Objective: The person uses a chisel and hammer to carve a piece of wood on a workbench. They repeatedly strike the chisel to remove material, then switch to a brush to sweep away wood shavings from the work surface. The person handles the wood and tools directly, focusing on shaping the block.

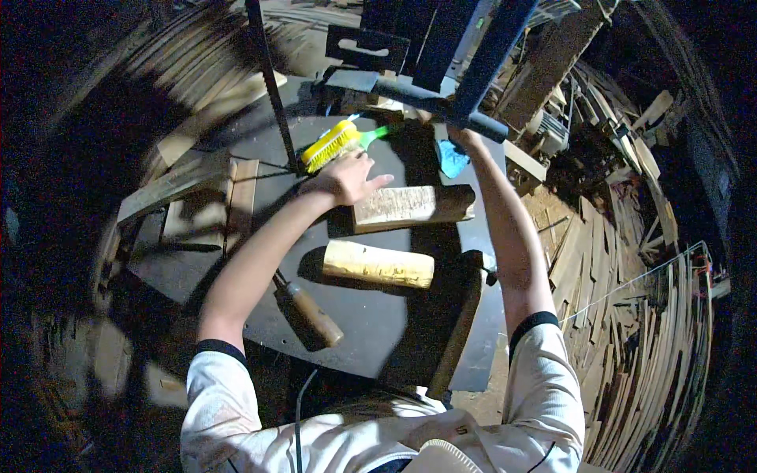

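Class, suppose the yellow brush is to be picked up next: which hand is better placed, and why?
Probably the left hand: it is close beside the yellow brush, though contact is unclear. The right hand is farther off, near the blue item and partly hidden by a dark bar.

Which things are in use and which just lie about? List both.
Probably in use, nearest the hands:
yellow brush, rough wood block, by the left hand
blue item, by the right hand

Apparently lying about:
pale wood block
wooden-handled tool
loose boards

Woodworking shop — toothed saw blade (274,87) by grey worktable (369,322), wood blocks (378,265) on it, timber strips (643,370) heaped alongside.
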Tool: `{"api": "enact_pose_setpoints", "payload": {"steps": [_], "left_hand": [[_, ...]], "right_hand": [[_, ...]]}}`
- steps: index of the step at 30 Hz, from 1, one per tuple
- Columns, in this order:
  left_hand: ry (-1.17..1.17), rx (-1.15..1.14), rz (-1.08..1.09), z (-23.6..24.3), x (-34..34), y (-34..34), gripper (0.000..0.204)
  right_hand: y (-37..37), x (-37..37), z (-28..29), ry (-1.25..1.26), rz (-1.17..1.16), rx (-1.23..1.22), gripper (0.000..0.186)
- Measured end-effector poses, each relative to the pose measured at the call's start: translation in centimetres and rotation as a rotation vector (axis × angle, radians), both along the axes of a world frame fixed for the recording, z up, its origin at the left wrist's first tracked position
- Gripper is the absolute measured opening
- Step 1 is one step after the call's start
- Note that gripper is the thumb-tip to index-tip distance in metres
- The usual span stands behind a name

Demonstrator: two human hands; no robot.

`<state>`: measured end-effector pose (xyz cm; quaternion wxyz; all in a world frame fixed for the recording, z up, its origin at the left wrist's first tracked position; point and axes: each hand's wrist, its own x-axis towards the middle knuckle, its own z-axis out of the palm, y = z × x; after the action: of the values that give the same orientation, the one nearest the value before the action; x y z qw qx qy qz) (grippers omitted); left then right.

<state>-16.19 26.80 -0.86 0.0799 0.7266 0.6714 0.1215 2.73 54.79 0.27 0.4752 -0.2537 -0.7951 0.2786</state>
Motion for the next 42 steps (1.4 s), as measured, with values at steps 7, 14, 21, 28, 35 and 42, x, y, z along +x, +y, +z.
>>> {"api": "enact_pose_setpoints", "payload": {"steps": [7,14,21,28,35,42], "left_hand": [[-0.012,-0.021,-0.090,1.0,1.7,1.3,0.077],[0.031,-0.053,-0.014,1.0,0.9,0.6,0.076],[0.011,-0.039,-0.034,1.4,1.2,0.6,0.076],[0.003,-0.031,-0.049,1.8,2.1,1.3,0.075],[0.052,-0.036,0.077,0.5,0.2,-0.3,0.074],[0.011,0.023,-0.047,1.2,1.7,1.0,0.066]], "right_hand": [[7.9,7.8,5.6,0.237,0.051,-0.206,0.022],[1.1,4.5,0.6,-0.352,-0.007,0.330,0.026],[6.7,8.0,-3.5,-0.516,-0.141,0.363,0.046],[6.9,14.3,-4.3,-0.664,-0.357,0.342,0.059],[0.1,9.7,2.3,-0.362,-0.288,0.159,0.040],[-0.4,14.0,-1.1,-0.750,-0.367,0.228,0.042]]}}
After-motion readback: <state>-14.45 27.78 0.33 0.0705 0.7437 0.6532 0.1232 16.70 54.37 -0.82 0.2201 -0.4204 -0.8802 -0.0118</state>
